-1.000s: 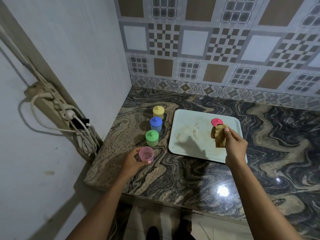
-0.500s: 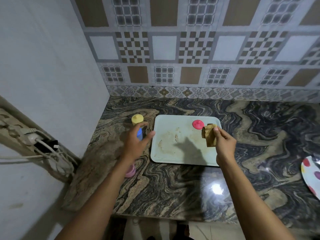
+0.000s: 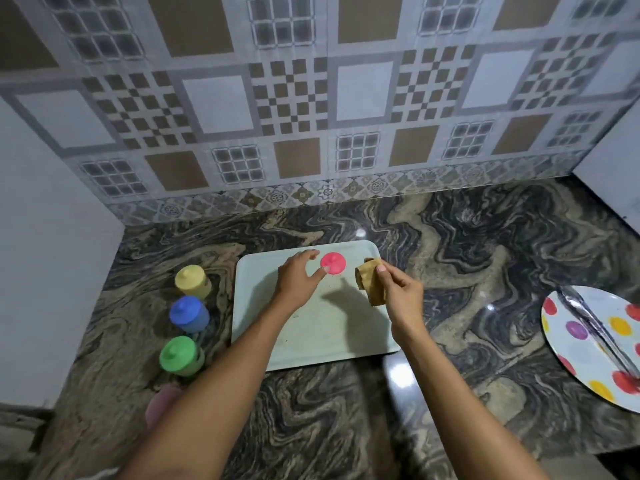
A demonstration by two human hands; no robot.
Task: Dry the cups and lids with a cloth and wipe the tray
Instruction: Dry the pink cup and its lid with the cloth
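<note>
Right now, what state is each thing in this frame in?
pink lid, off its cup, lying on the tray.
left hand, open, fingers spread beside the pink lid.
right hand, gripping the cloth.
cloth, bunched, held over the tray.
tray, flat on the counter, smudged.
yellow cup, upright, lidded.
blue cup, upright, lidded.
green cup, upright, lidded.
pink cup, mostly hidden by the left forearm.

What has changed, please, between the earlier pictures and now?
The left hand let go of the translucent pink plastic cup and moved right to the round pink lid on the pale rectangular tray. The right hand still holds the brown folded cloth; the lid stayed.
</note>
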